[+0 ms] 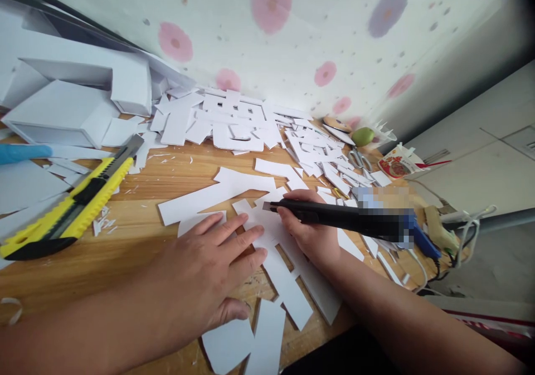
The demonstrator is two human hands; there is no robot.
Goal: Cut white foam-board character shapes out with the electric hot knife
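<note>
My left hand lies flat with its fingers spread, the fingertips resting on a white foam-board cutout with rectangular slots. In my right hand is a black utility knife, gripped like a pen. Its short blade points left, just over the upper part of the cutout; whether it touches the board I cannot tell. A long white board strip lies beyond my left fingers. Nearer to me, two more white pieces sit under and beside the cutout, one a wide strip.
A yellow utility knife lies at left on the wooden table. White board scraps pile along the curtained back. White box shapes stand back left. Scissors, a green fruit and a blue-handled corded tool are at right.
</note>
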